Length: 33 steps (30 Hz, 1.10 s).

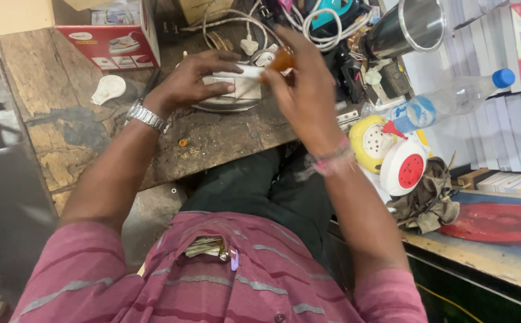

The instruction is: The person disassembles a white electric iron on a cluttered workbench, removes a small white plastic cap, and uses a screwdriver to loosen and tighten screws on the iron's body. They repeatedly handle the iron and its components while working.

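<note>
Left hand (191, 81) gripping a white plastic piece (236, 73); right hand (302, 90) pinching a small amber item (282, 60), mostly hidden by fingers. Metal base (227, 104) beneath, partly covered.

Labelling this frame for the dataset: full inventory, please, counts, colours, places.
White plastic appliance part: 1, white, bench centre, under both hands.
Amber screwdriver handle: 1, orange, in right hand.
Red cardboard box: 1, top left.
Steel cup: 1, silver, top right.
Clear plastic bottle: 1, blue cap, lying right.
Round plastic casings: 2, yellow and white-red, right.
White cords: tangle, top centre.
Left hand: on the part; silver wristwatch.
Right hand: grips the handle.
</note>
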Motion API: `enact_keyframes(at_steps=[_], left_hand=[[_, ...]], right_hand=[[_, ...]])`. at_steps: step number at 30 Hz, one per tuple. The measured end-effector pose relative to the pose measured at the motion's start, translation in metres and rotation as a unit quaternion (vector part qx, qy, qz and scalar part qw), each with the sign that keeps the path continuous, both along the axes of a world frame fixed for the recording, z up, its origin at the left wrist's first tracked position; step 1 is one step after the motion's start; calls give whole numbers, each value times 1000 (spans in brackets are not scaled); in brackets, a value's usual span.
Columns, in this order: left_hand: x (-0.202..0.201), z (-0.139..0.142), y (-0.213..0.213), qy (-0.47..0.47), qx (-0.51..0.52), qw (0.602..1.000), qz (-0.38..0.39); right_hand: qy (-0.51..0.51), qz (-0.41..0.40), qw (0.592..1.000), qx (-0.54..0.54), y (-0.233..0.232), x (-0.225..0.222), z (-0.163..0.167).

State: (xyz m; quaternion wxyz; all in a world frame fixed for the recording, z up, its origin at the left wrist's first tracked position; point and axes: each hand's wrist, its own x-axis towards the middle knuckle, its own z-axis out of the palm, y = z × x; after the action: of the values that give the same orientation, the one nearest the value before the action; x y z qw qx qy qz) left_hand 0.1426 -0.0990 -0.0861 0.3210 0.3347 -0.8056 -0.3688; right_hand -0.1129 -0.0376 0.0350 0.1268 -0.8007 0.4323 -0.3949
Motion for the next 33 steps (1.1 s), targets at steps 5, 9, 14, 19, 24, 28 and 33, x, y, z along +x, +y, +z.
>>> enact_keyframes(at_steps=[5,9,14,19,24,28,33], left_hand=[[-4,-8,2,22,-13,999,34],[0,-14,1,-3,-16,999,51],[1,-15,-1,6,-37,998,55],[1,-15,-1,-10,-34,998,58],[0,-15,-2,-6,-42,998,56],[-1,-10,1,-6,-44,997,61],[-3,-4,1,1,-3,999,52]], right_hand=[[17,67,998,4,-33,34,-8],[16,92,995,-21,-33,42,-8],[-9,129,991,34,-41,45,-4],[-16,153,988,17,-50,47,-8],[-8,159,987,18,-54,47,-11],[-1,179,983,36,-59,46,-13],[-199,180,957,107,-65,67,-32]])
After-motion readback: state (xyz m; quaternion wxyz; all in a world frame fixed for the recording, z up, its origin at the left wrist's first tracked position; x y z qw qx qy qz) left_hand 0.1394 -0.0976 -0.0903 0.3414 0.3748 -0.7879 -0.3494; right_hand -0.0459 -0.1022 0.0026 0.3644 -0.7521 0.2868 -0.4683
